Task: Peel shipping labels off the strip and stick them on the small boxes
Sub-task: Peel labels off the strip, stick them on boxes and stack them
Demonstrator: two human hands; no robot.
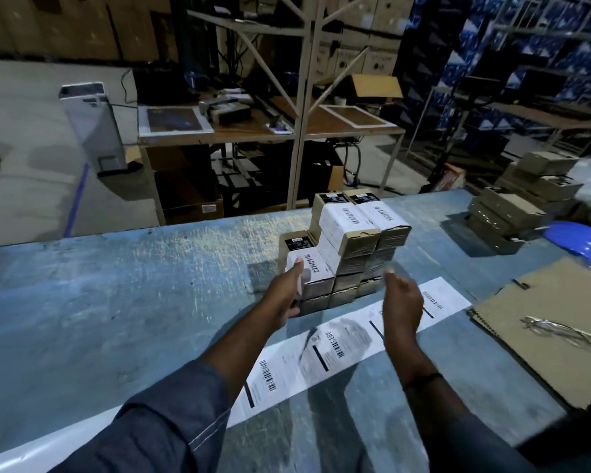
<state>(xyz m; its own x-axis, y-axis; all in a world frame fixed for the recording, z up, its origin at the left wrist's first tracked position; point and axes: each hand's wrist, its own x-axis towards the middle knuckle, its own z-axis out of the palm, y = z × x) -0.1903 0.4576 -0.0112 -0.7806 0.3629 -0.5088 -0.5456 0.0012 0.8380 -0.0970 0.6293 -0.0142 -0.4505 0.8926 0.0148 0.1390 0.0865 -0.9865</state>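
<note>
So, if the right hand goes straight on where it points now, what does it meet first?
Probably the stack of small boxes: the right hand is over the label strip and points at the stack's lower right side. The hand is blurred and depth is unclear, so this is a guess.

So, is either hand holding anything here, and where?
Left hand lies against the left end of the front labelled box; grip or press cannot be told. Right hand holds nothing.
</note>
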